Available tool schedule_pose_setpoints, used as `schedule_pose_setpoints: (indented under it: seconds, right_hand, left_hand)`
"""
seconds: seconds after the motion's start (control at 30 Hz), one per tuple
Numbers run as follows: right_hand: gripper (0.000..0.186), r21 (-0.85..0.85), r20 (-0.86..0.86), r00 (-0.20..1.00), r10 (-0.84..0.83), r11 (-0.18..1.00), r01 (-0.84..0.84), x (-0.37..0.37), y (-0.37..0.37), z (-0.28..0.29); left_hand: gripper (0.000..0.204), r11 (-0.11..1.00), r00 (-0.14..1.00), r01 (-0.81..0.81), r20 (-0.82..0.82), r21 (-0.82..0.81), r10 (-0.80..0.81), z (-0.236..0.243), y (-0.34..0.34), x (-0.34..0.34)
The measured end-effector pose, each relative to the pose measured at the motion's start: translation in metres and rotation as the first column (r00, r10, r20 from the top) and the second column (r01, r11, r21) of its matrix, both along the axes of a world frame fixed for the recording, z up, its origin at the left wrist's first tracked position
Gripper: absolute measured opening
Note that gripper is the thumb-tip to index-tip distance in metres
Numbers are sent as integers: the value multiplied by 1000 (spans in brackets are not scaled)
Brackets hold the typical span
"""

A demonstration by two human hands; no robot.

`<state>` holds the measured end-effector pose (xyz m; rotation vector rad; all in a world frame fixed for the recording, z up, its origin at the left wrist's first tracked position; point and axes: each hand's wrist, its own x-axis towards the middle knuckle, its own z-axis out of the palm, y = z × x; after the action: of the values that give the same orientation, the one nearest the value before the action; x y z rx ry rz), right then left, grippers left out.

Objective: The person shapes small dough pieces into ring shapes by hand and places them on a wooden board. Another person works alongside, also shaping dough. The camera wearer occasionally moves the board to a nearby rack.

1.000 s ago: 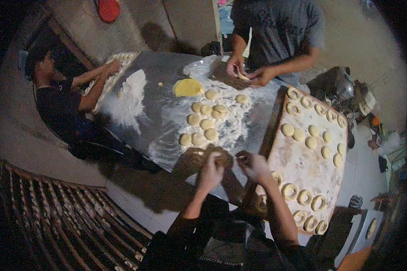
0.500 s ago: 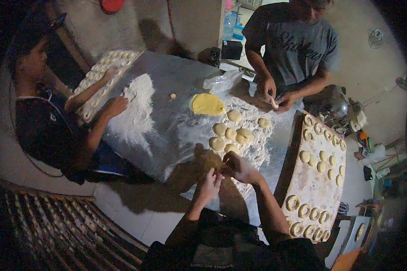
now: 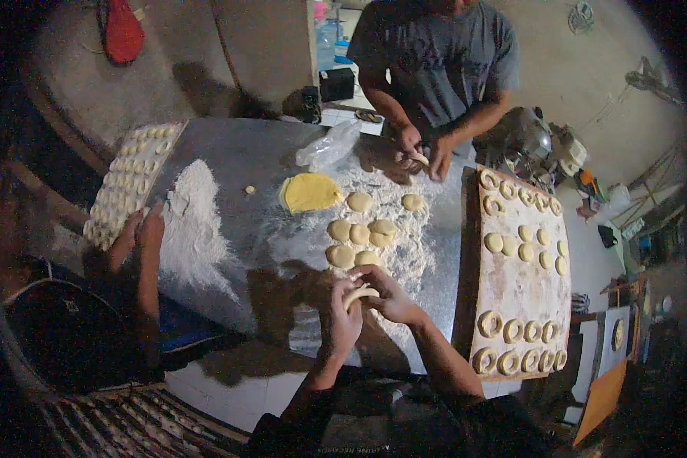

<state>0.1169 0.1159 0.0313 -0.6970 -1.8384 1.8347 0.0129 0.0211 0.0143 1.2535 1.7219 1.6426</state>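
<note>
A curved strip of pale dough (image 3: pixel 361 295) bridges my two hands at the table's near edge. My left hand (image 3: pixel 343 317) is closed round its left end. My right hand (image 3: pixel 393 296) pinches the other end, its fingers bent over the top. Just beyond my fingers, several flattened dough rounds (image 3: pixel 340 256) lie on the floured metal table (image 3: pixel 240 149). Past them is a yellow sheet of dough (image 3: pixel 311 192). Across the table, another person's hands (image 3: pixel 427 159) hold a small dough piece.
To the right stands a floury board (image 3: pixel 511 294) with dough rings and rounds. At far left is a tray (image 3: pixel 130 179) of shaped dough, with a second person's arm (image 3: pixel 149 259) beside it. A flour heap (image 3: pixel 198 221) and a clear plastic bag (image 3: pixel 328 146) lie on the table.
The view has shifted, moving the scene leftward. My hands have turned, and the bent dough strip now shows between them. The left person's arms have drawn down from over the tray.
</note>
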Motion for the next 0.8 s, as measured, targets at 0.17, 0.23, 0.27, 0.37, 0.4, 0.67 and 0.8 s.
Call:
schedule_pose_setpoints:
  seconds: [0.17,0.23,0.27,0.37,0.4,0.67,0.8]
  right_hand:
    - [49,-424,-416,909,-21,889,-173,22,1,15]
    - [53,-430,-243,961,-132,903,15,28,-4,15]
    - [53,-423,-223,954,-202,901,92,35,-6,13]
    - [54,110,231,954,-189,980,167,42,-10,32]
    - [55,543,470,843,-262,838,-43,43,-14,49]
    - [51,-235,-322,880,-348,930,282,130,-10,69]
    - [30,203,15,913,-407,896,396,202,-6,92]
  left_hand:
    - [41,989,952,4,301,146,-48,12,5,11]
    - [40,924,666,-11,693,381,-278,4,6,18]
    - [33,899,508,-4,775,439,-376,13,8,19]
    - [33,972,449,-115,883,206,-134,13,17,36]
    - [36,976,756,-23,643,215,-124,-28,13,23]
    - [36,993,999,18,40,120,-23,34,53,133]
    - [34,978,987,159,-30,138,-156,27,68,186]
